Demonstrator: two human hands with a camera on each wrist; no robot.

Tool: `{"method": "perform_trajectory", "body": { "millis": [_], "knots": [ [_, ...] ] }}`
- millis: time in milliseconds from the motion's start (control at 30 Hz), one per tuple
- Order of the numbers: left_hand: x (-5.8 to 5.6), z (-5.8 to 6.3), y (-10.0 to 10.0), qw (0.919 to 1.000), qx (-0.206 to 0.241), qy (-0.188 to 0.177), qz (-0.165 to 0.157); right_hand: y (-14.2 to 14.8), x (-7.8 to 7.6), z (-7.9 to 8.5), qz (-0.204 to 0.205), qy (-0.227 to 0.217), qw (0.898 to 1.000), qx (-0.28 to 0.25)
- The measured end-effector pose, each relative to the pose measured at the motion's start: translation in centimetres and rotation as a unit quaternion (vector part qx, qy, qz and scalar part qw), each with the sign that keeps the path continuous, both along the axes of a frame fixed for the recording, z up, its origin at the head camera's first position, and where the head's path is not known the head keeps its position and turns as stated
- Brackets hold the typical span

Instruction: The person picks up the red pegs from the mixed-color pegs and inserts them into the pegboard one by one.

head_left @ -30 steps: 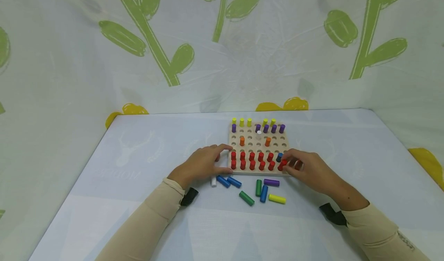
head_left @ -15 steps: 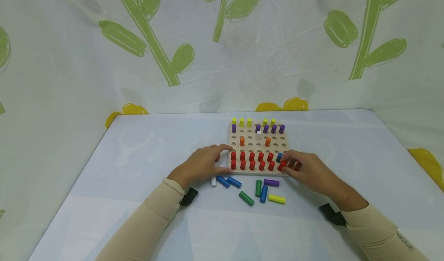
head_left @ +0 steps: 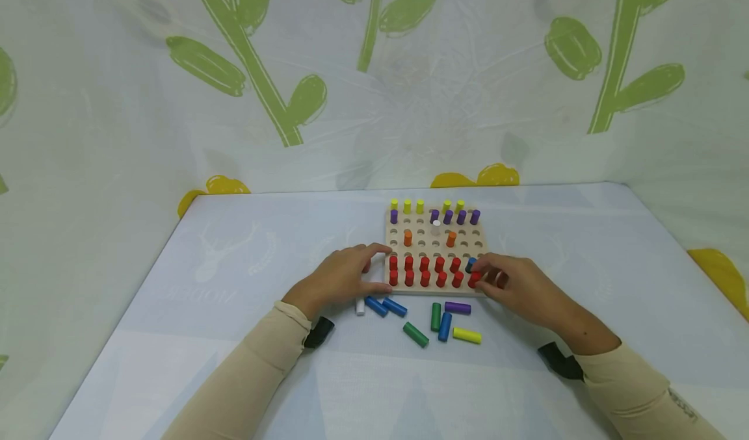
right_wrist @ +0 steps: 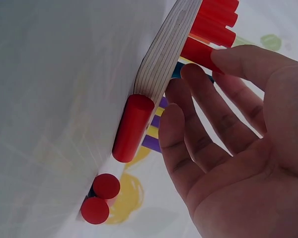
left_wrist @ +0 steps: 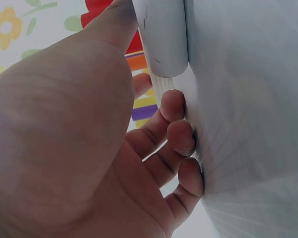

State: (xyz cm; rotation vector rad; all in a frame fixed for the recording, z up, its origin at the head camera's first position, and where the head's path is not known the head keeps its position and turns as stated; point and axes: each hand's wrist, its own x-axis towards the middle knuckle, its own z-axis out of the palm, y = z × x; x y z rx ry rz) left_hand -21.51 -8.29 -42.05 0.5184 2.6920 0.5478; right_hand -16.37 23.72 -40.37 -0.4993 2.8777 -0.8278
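A wooden pegboard point(head_left: 430, 251) carries rows of coloured pegs. At its front right corner my right hand point(head_left: 517, 290) pinches a red peg point(right_wrist: 201, 53) between thumb and fingers; the peg stands in the last place of the front row. A blue peg point(head_left: 471, 264) stands just behind it, partly covered by the fingers. My left hand point(head_left: 339, 274) rests at the board's left edge, thumb near the front corner and index finger farther back, both touching the edge. Its other fingers point(left_wrist: 181, 136) rest loosely bent on the table. Two full rows of red pegs point(head_left: 425, 278) line the board's front.
Loose blue point(head_left: 394, 307), green point(head_left: 416, 334), purple point(head_left: 458, 308) and yellow pegs point(head_left: 467, 335) lie before the board. A white peg point(left_wrist: 164, 39) lies under the left hand. To the board's right, a red peg point(right_wrist: 133, 129) lies alongside, with two more red pegs point(right_wrist: 102, 198) beyond.
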Motion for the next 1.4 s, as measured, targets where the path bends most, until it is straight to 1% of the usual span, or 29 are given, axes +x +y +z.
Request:
{"method": "perform_trajectory", "body": {
  "millis": [233, 400, 733, 933, 1067, 1233, 1400],
  "knots": [
    [0.0, 0.1, -0.2, 1.0, 0.002, 0.009, -0.002, 0.3, -0.2, 0.4, 0.001, 0.025, 1.0, 0.001],
    [0.1, 0.0, -0.1, 0.9999, 0.004, 0.01, -0.005, 0.1, -0.5, 0.8, -0.005, 0.03, 1.0, 0.005],
    [0.2, -0.2, -0.2, 0.9998, 0.008, 0.016, -0.009, -0.4, -1.8, 0.9, -0.001, 0.002, 0.999, 0.04],
    [0.1, -0.1, -0.2, 0.9998, 0.01, 0.014, -0.008, -0.5, -1.9, 1.4, -0.006, 0.0, 0.999, 0.045],
    [0.1, -0.1, -0.2, 0.9998, 0.006, 0.016, -0.009, 0.1, -1.5, 1.8, -0.017, 0.02, 0.999, 0.028],
    [0.1, -0.2, -0.1, 0.9998, 0.006, 0.015, -0.008, 1.6, -1.1, 2.0, -0.047, 0.054, 0.997, 0.007],
    [0.1, -0.1, -0.1, 0.9999, 0.003, 0.013, -0.005, 2.8, -1.2, 1.8, -0.074, 0.049, 0.996, 0.004]
  ]
}}
